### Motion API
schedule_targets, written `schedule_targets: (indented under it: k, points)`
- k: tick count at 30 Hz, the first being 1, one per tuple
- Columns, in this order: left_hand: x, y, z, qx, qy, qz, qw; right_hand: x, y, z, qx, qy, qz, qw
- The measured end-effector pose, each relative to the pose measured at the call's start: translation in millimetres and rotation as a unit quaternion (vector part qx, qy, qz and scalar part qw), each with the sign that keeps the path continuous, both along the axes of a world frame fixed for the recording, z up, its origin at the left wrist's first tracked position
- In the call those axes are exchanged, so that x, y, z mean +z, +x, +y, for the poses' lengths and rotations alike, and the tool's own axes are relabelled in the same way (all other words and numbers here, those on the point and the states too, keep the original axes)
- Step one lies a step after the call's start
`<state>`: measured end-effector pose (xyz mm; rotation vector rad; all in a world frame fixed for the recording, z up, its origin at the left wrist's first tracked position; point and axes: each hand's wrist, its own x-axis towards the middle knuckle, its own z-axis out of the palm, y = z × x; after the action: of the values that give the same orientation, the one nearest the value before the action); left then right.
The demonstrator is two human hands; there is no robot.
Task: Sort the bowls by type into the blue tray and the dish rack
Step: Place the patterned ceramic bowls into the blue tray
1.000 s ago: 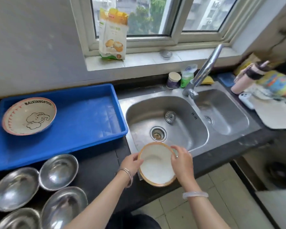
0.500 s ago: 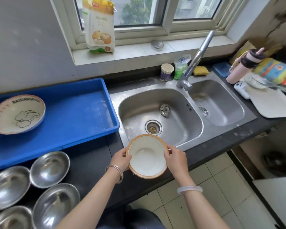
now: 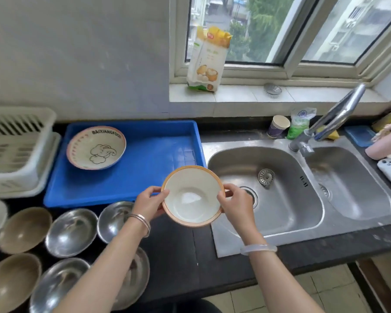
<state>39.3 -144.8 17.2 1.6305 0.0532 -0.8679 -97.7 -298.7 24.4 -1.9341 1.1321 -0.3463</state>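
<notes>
Holding white bowl (image 3: 192,196) w/ both hands, left hand (image 3: 150,203) & right hand (image 3: 234,205) fingers clamped on rim, over bench by blue tray (image 3: 167,152); next prob needs lowering beside elephant bowl (image 3: 96,147)

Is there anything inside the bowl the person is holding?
Empty. The orange-rimmed bowl, held by the left hand and right hand, shows only a bare white inside.
</notes>
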Motion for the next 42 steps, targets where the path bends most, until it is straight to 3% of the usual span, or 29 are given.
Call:
schedule_targets:
  k: [16,24,28,42]
  points:
    - [-16,154,89,0.212,-0.066,-0.052,0.974,9,224,51,0.15,0.062,-0.022,0.987]
    - [-32,222,93,0.19,0.011,-0.108,0.976,-10,314,60,0.165,0.045,-0.007,0.985]
    - [-42,243,88,0.19,0.062,-0.125,0.972,-24,340,64,0.186,0.011,0.041,0.982]
    - [-71,262,89,0.156,0.106,-0.12,0.975,-48,363,71,0.199,-0.03,0.116,0.973]
